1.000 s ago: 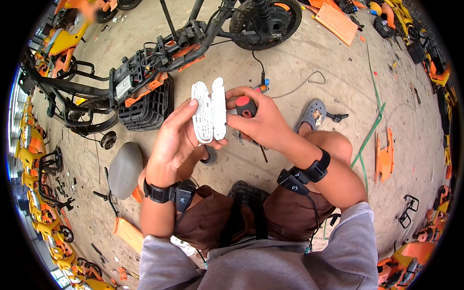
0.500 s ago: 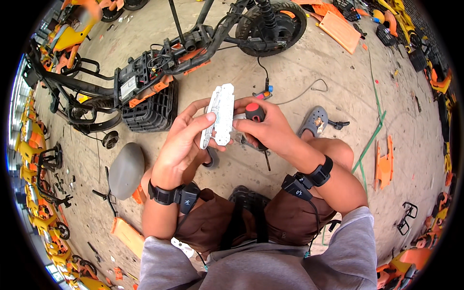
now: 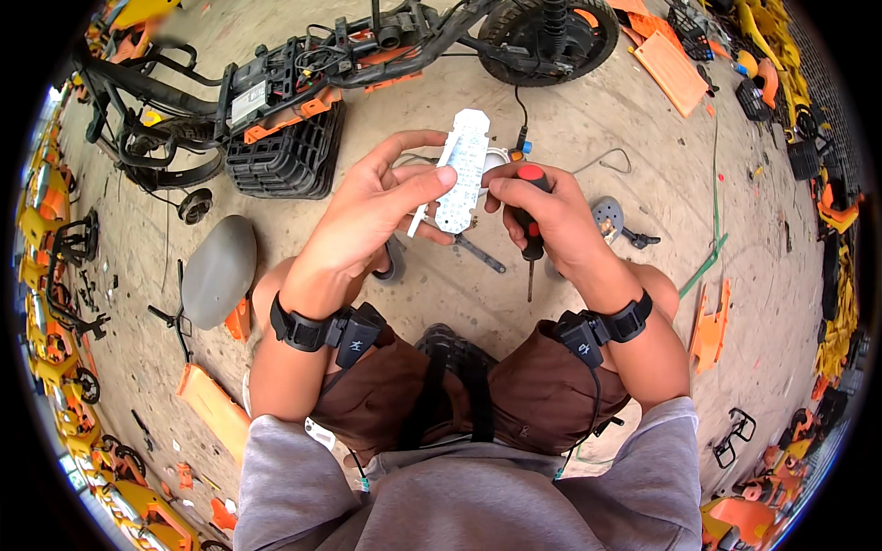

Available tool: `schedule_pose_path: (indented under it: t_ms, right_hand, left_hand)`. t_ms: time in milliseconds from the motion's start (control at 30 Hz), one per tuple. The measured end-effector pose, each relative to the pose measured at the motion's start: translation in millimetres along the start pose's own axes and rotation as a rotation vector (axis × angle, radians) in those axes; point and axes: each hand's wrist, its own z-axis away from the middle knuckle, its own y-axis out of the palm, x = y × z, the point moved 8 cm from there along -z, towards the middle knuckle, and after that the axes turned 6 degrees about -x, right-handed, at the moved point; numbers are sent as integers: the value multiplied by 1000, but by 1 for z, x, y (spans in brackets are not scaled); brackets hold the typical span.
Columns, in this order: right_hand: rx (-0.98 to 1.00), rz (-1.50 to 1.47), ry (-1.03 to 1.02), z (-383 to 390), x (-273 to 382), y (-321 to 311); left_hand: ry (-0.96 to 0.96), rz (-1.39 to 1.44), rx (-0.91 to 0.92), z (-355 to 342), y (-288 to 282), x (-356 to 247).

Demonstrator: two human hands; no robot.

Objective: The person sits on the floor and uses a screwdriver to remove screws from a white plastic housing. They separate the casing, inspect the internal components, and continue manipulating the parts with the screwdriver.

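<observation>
left hand (image 3: 367, 207) – white panel (image 3: 462, 170); right hand (image 3: 542, 207) – screwdriver (image 3: 528, 230) gripped

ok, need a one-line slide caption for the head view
Left hand holds a white perforated plate; right hand grips a red-and-black screwdriver, above a stripped scooter frame.

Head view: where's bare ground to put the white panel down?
Bare concrete lies right of the right hand, between the loose wire and the orange panel. A smaller patch sits between the grey seat and the black crate. The scooter frame side and picture edges are crowded.
</observation>
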Motion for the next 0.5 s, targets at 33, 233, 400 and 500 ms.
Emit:
schedule_pose_path:
  t_ms: [33, 233, 400, 500]
  right_hand:
    - [-6, 15, -10, 0, 1, 1]
    - [-22, 87, -43, -2, 2, 3]
    - [-46, 137, -39, -5, 0, 1]
    - [-109, 278, -186, -4, 6, -1]
  left_hand:
    - [-13, 7, 5, 1, 0, 0]
    - [-72, 65, -12, 0, -2, 5]
    - [-80, 55, -8, -1, 0, 7]
    - [-80, 81, 9, -1, 0, 9]
